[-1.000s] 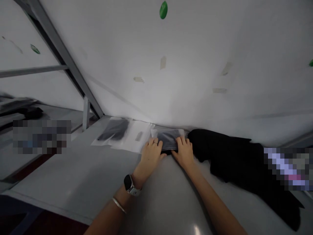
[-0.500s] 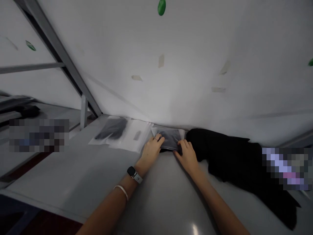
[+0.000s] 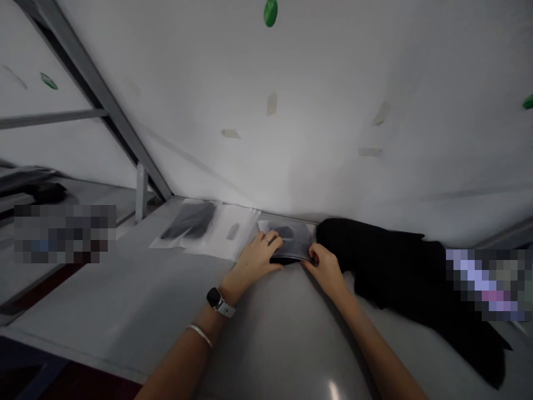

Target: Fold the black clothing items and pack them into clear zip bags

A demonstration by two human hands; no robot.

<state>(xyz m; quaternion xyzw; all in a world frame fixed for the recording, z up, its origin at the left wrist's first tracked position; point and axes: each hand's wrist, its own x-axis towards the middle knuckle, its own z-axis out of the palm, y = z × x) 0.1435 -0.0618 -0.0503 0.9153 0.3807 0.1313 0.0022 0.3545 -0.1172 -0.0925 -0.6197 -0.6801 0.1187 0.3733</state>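
Observation:
A clear plastic bag (image 3: 295, 236) with dark folded contents lies by the foot of the white wall. My left hand (image 3: 258, 256) is at its left side, fingers curled over the top and thumb at the near edge. At the near right corner, my right hand (image 3: 328, 269) pinches the bag's edge between thumb and bent fingers. A dark gap shows along the near edge between the hands. Left of my left hand lie flat plastic bags, one frosted white (image 3: 227, 233) and one with a dark item inside (image 3: 189, 219). Black cloth (image 3: 387, 261) lies just right of my right hand.
The grey tabletop (image 3: 166, 300) runs up to the white wall (image 3: 316, 111), which bears tape bits and green stickers. A metal frame post (image 3: 141, 191) stands at the left, with another table beyond. Blurred patches hide parts at both sides.
My right hand has shifted slightly right and closed into a tighter pinch at the bag's corner. My left thumb has moved down and away from the fingers, and the bag's near edge bows more.

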